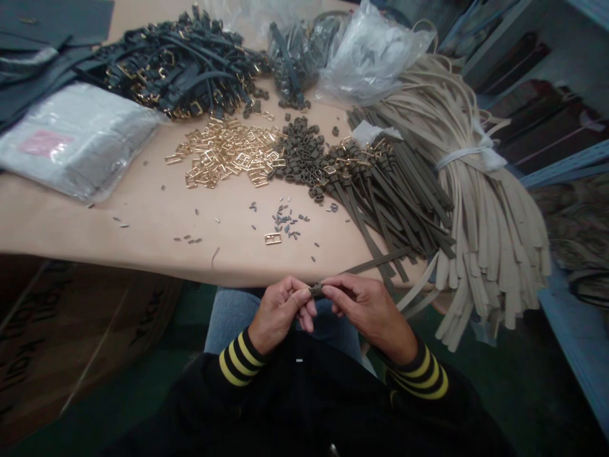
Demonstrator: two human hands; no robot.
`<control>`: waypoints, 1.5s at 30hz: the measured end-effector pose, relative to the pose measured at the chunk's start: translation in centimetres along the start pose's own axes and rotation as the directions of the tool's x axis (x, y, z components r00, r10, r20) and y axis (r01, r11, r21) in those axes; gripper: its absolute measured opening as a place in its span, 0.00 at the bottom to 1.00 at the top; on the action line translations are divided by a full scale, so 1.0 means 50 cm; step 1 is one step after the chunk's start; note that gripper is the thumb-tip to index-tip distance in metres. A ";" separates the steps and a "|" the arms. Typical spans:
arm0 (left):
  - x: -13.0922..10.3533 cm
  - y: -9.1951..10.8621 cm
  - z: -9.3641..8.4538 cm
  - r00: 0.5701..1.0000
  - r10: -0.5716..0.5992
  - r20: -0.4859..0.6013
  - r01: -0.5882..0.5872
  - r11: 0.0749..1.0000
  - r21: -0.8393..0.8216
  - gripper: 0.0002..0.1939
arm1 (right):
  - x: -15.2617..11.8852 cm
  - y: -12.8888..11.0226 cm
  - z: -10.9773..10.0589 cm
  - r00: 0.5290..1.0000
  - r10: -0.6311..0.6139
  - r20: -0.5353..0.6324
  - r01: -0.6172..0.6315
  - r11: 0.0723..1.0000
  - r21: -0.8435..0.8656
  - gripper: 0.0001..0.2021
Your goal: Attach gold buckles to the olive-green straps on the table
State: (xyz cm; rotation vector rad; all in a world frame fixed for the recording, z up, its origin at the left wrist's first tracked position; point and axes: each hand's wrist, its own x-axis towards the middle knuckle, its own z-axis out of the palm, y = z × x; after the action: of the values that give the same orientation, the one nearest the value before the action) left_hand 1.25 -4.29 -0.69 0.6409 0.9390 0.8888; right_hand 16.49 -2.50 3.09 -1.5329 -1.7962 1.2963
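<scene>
Both hands close together here, just off the near edge of the table: the left hand pinches one side of a small dark strap piece, the right hand the other. Best, I'd judge: left steady, right making small, square adjustments.

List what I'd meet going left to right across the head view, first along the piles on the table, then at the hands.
Piles: clear-wrapped package → gold buckles → small dark loops → dark straps → beige straps.
Hands: left hand → dark piece → right hand.
</scene>
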 end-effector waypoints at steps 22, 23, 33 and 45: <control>-0.013 0.014 0.004 0.951 -0.007 0.309 -0.006 0.999 0.043 0.15 | 0.001 -0.013 -0.014 0.986 -0.007 0.168 0.003 1.000 0.025 0.03; -0.012 0.014 0.004 0.953 -0.002 0.304 -0.012 0.999 0.043 0.15 | 0.003 -0.012 -0.015 0.984 -0.013 0.177 0.006 0.999 0.035 0.03; -0.006 0.008 -0.004 0.988 0.052 0.144 -0.061 0.997 0.056 0.13 | 0.014 -0.021 -0.007 0.972 -0.203 0.122 0.221 0.961 -0.163 0.01; -0.024 0.024 -0.012 0.950 -0.035 0.309 0.048 0.998 -0.033 0.13 | 0.025 -0.025 -0.070 0.830 -0.225 0.510 0.398 0.880 -0.259 0.13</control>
State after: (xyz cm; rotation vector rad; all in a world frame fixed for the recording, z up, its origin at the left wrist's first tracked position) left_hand -0.06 -4.68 0.44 0.6996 0.6493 0.7418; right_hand 18.33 0.03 5.47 -1.0510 -2.5897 1.2943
